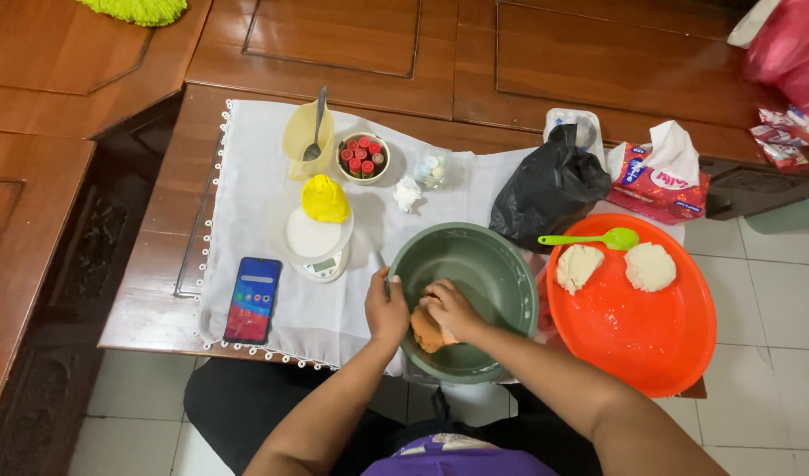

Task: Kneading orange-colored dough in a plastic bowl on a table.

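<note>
Orange dough (426, 332) lies lengthwise toward the person

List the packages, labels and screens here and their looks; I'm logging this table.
Phone: flat on the white cloth at left, rectangular, lit screen in red and blue.
Scale: beside the phone, white, small grey display at its front edge.
Tissue pack: right, behind the orange tray, red and blue, white tissue sticking out.
Sachets: far right edge, small, red and white.
Black bag: behind the green bowl, crumpled, plain.
</note>
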